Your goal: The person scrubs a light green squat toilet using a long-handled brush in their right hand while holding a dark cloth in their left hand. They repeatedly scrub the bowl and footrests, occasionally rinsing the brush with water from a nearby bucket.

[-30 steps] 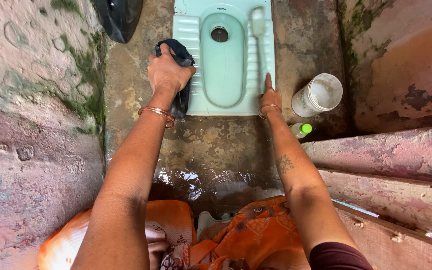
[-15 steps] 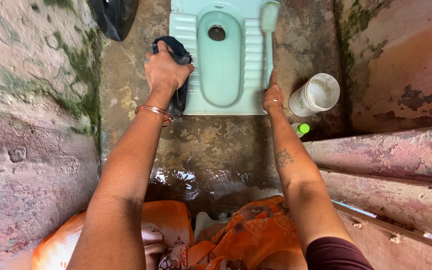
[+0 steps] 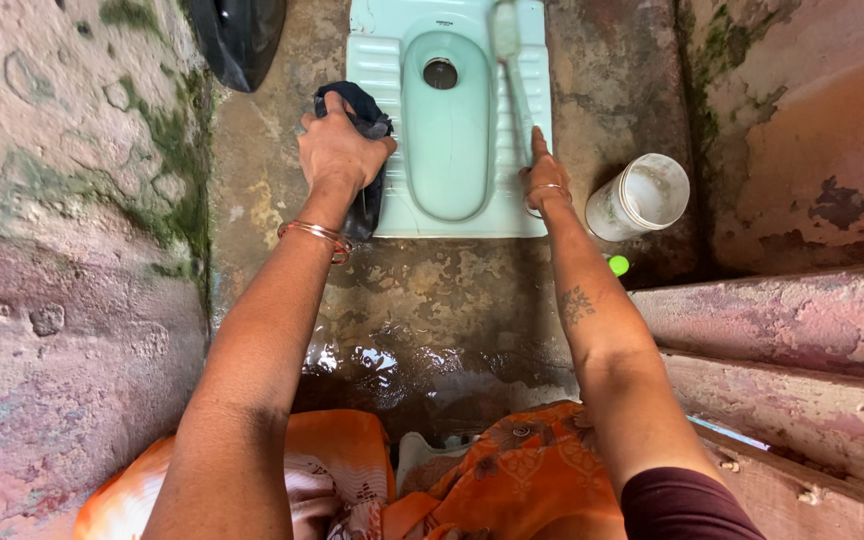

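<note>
Since the earlier frames the right hand has slid slightly further up the right footrest of the squat toilet pan, and the brush head has shifted toward the pan's top edge. The right hand is clenched around the handle of a pale toilet brush, index finger stretched along it; the brush lies over the pan's right footrest. The left hand grips a dark cloth bunched against the pan's left footrest, pressed on its outer edge. A white plastic jar lies tipped just right of the pan, a small green cap below it. A black bag sits up-left of the pan. Wet floor below the pan.
</note>
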